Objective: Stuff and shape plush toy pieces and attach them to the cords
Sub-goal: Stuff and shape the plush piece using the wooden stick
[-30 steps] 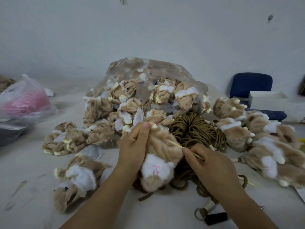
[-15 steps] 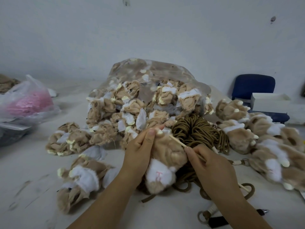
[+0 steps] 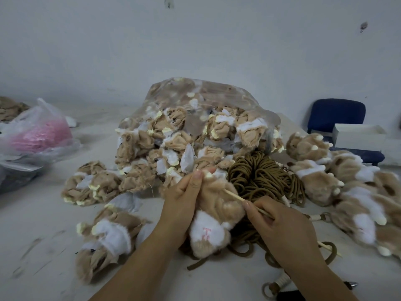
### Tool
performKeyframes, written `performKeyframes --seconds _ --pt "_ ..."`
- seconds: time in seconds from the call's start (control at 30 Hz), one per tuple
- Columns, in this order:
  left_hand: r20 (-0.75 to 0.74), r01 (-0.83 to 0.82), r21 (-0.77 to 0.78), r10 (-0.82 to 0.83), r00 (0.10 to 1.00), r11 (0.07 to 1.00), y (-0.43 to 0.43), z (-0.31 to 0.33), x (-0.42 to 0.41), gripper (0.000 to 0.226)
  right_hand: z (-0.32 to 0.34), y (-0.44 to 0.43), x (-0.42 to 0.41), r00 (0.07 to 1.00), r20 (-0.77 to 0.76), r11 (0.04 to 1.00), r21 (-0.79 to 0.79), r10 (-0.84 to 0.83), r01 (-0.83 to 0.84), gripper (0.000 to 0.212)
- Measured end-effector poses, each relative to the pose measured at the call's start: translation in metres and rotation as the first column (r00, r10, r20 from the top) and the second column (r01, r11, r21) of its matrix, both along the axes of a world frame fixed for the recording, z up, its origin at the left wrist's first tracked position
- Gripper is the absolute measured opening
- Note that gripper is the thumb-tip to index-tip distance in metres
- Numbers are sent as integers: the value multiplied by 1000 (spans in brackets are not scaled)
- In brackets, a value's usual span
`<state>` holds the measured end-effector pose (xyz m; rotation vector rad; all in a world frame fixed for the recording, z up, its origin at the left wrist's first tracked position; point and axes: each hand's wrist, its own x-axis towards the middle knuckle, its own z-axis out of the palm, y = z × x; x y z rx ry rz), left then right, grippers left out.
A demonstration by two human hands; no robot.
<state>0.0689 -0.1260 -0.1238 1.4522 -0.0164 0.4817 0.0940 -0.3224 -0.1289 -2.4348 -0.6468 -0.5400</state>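
Note:
My left hand (image 3: 183,203) grips a tan and white plush toy piece (image 3: 213,216) with a pink stitched mark on its white end. My right hand (image 3: 280,224) pinches a thin wooden stick (image 3: 235,197) whose tip pokes into the upper part of the plush. Behind the plush lies a bundle of brown cords (image 3: 262,177), and more cord loops run under my right hand. A cord end with white wrapping (image 3: 280,283) lies near my right wrist.
A clear plastic bag (image 3: 195,101) of unstuffed plush pieces stands behind. Loose flat pieces (image 3: 102,242) lie at left, stuffed ones (image 3: 351,185) pile at right. A bag with pink filling (image 3: 39,133) sits far left. A blue chair (image 3: 338,114) and white box (image 3: 358,135) are at right.
Both hands and the plush have shifted slightly up and right. The stick has been drawn a little further back toward my right hand.

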Motion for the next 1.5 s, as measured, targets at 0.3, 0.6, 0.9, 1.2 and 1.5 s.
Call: performKeyframes --seconds 0.3,0.6,0.9,1.2,1.5 --pt "28 1 69 -3 1000 998 -6 -4 1 34 -4 0 1 999 -19 999 -32 -29 28 57" --pt "67 -2 88 -4 998 996 -11 -3 -1 36 -3 2 -2 997 5 997 -28 77 -77 57" --pt "107 -78 215 56 993 974 -7 -6 0 28 -2 3 -3 995 58 989 -128 77 -69 54" --pt "27 -4 304 -4 1000 953 -15 -14 2 21 -5 6 0 999 -49 999 32 -14 15 55" --pt "119 -159 311 127 985 937 -23 -10 1 29 -7 11 -3 995 -70 994 85 75 -69 45"
